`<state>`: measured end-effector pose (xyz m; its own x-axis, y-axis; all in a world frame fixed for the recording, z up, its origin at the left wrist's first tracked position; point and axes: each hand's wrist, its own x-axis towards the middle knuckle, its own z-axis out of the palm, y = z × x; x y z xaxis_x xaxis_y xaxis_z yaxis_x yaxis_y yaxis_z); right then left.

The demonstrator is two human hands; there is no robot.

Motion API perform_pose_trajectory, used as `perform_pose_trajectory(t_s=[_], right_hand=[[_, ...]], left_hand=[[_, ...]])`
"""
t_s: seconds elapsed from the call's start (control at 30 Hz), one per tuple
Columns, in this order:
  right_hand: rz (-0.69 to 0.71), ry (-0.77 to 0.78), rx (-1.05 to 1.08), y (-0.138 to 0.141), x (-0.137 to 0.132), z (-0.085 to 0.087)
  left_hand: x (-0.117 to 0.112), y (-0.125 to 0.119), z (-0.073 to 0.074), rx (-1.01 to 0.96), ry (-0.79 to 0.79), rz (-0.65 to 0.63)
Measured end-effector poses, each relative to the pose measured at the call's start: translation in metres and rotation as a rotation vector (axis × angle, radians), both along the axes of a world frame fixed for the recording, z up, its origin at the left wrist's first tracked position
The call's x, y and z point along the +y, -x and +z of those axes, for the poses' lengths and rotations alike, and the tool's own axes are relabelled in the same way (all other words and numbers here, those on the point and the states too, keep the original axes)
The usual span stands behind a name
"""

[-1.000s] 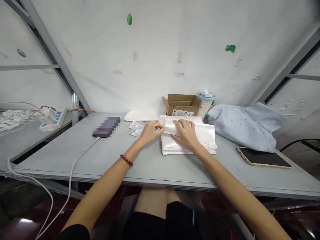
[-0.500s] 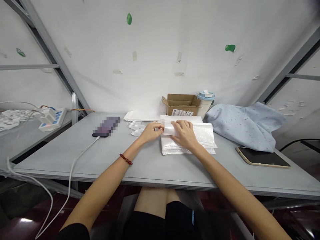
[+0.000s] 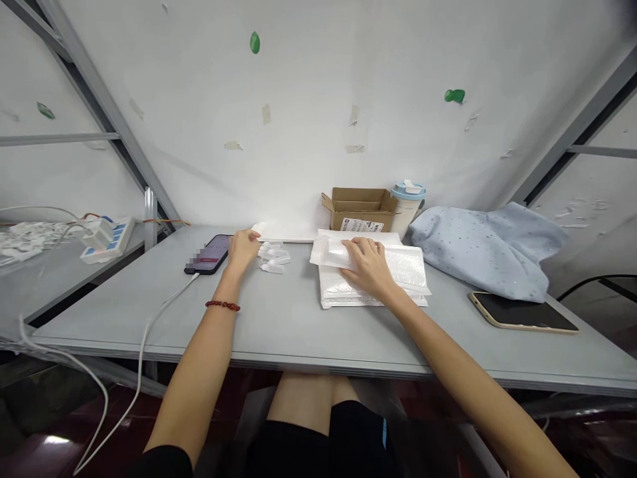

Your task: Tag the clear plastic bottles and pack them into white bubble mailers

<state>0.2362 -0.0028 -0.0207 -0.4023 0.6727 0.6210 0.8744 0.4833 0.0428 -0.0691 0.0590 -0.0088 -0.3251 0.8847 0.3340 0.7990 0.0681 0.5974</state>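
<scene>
My right hand (image 3: 368,265) grips the top white bubble mailer (image 3: 405,269) of a small pile, thumb and fingers closed at its folded flap (image 3: 326,251). The flap's left end sticks up over the mailers below. Further left, my left hand (image 3: 243,249) is closed in a pinch at the left end of a flat white strip (image 3: 288,232) near the wall. Whatever sits between its fingertips is hidden. Several small white tag-like pieces (image 3: 273,259) lie just right of it.
A charging phone (image 3: 216,255) lies left of my left hand, its white cable (image 3: 149,325) running off the desk. Behind the mailers stand an open cardboard box (image 3: 363,206) and a lidded cup (image 3: 408,206). To the right are a pale blue cloth (image 3: 482,245) and another phone (image 3: 522,313).
My left hand has let go of the mailer flap and moved left and slightly back to the white strip. My right hand stays on the mailer. The flap's left end has risen.
</scene>
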Motion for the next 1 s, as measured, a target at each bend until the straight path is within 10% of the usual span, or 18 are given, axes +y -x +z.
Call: perform_pose_trajectory(t_s=[0.53, 0.73, 1.0], right_hand=[[0.019, 0.004, 0.041, -0.004, 0.004, -0.003], [0.039, -0.02, 0.027, -0.005, 0.003, 0.0], [0.153, -0.093, 0.024, -0.004, 0.001, 0.003]], left_hand=[[0.01, 0.014, -0.017, 0.063, 0.155, -0.042], [-0.003, -0.002, -0.002, -0.065, 0.007, -0.046], [-0.038, -0.078, 0.013, -0.649, 0.271, -0.835]])
